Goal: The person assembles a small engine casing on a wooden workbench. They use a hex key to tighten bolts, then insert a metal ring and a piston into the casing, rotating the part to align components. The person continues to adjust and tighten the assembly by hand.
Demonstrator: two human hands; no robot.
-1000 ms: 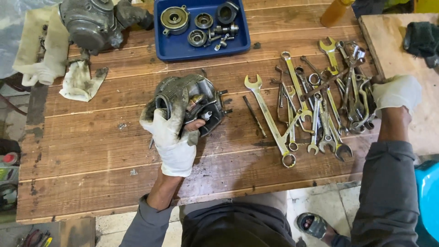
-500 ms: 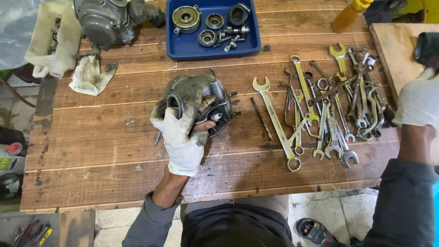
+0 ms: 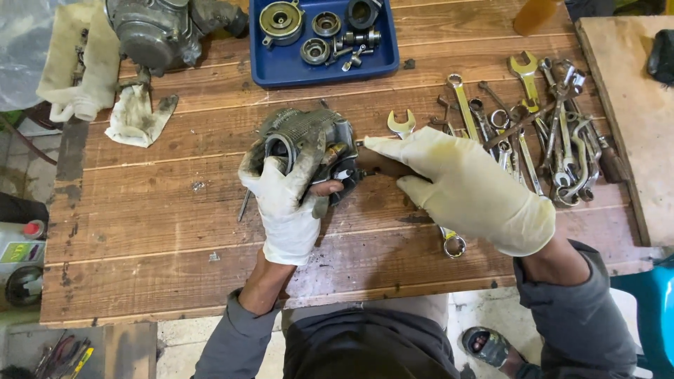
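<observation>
Near the middle of the wooden workbench (image 3: 175, 231) a person in a grey sleeve works with both hands on a greasy engine part (image 3: 309, 140), a finned metal casting with a round opening. The left hand (image 3: 284, 203), in a dirty white glove, is closed around the near side of this casting and holds it against the planks. The right hand (image 3: 463, 186), in a cleaner pale glove, comes from 3 o'clock and its fingers point at the side of the casting; a dark tool handle seems to be under the palm, but I cannot tell if the hand really grips it, because the glove hides it.

I judge this casting as heavy and stiff, with sharp fins and an oily skin, so it may slip in a wet glove. A good hold is around the solid body, not on the thin fins or the small fittings that stand out.

At 12 o'clock from the casting stands a blue tray (image 3: 281, 67) with bearings and small round parts. At 10 o'clock lies a bigger engine housing (image 3: 151, 31) on a cloth, and a stained rag (image 3: 133, 116) just beside it. At 2 to 3 o'clock there is a heap of spanners (image 3: 554, 133), many crossing one another, and one long spanner (image 3: 453, 242) passes under the right wrist
</observation>
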